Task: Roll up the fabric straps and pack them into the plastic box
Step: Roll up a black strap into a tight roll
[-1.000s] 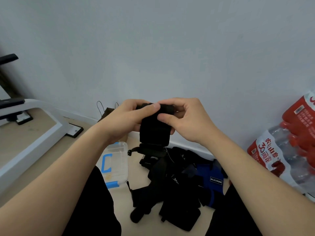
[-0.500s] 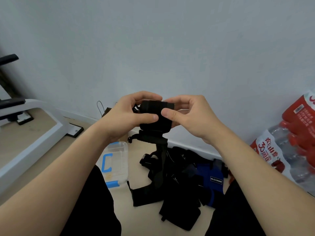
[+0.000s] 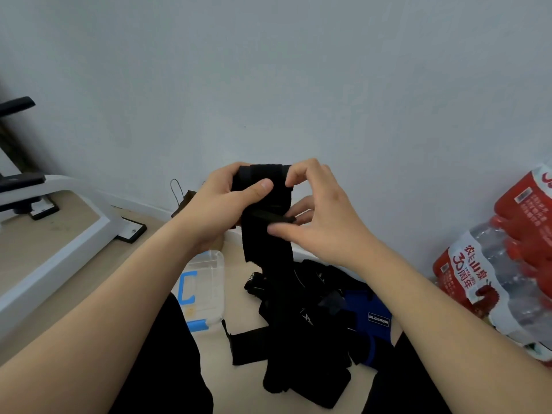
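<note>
A black fabric strap [image 3: 265, 234] is held up in front of the wall, its top wound into a roll and its tail hanging down toward the floor. My left hand [image 3: 221, 204] grips the roll, thumb across its front. My right hand [image 3: 316, 216] pinches the roll's right edge with curled fingers, its thumb on the strap below. On the floor beneath lies a pile of black straps [image 3: 298, 333] with a blue one [image 3: 373, 318] among them. The clear plastic box [image 3: 206, 282] with blue latches sits on the floor at the left of the pile.
A white machine frame [image 3: 59, 249] runs along the left floor. A shrink-wrapped pack of water bottles [image 3: 507, 264] with red labels leans at the right. A small dark bag with wire handles [image 3: 183, 198] stands by the wall. My dark-clothed legs frame the pile.
The roll has been lifted higher and turned. More of the strap's tail now hangs straight below the hands, and my right thumb has dropped lower on the strap.
</note>
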### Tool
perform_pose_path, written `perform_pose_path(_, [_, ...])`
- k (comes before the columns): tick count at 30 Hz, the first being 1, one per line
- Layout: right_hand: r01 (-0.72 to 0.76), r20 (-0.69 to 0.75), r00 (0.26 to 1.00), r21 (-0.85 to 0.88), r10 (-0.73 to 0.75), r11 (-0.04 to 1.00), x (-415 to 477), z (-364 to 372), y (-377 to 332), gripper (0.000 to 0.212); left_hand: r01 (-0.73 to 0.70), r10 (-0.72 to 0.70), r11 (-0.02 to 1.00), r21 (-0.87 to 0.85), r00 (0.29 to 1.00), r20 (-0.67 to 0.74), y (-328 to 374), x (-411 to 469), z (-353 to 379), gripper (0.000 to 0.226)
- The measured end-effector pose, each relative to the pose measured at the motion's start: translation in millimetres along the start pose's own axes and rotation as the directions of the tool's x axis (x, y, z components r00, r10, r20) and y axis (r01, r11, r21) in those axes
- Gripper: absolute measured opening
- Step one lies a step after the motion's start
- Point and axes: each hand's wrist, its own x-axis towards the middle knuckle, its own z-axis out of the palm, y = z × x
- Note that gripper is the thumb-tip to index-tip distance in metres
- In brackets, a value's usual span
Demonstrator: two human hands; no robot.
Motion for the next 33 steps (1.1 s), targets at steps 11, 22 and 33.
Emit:
perform_pose_path(11, [-0.375, 0.023, 0.904, 0.521, 0.426, 0.767, 12, 3, 10, 0.060, -0.146, 0.133, 0.988, 0.054, 0.972, 0.191, 1, -2, -3, 0.028])
perform_pose_path(22, [-0.216, 0.084, 0.976, 0.390, 0.199, 0.895, 10, -6, 4, 0.033, -0.163, 0.147, 0.983, 0.085, 0.974, 0.171, 3, -1, -3, 0.037])
perform_pose_path(33, [0.077, -0.086, 0.994, 0.099, -0.069, 0.992, 6, 5, 11, 0.036, 0.298, -0.275, 0.895, -0.333, 0.955, 0.115, 5, 1, 7, 0.027])
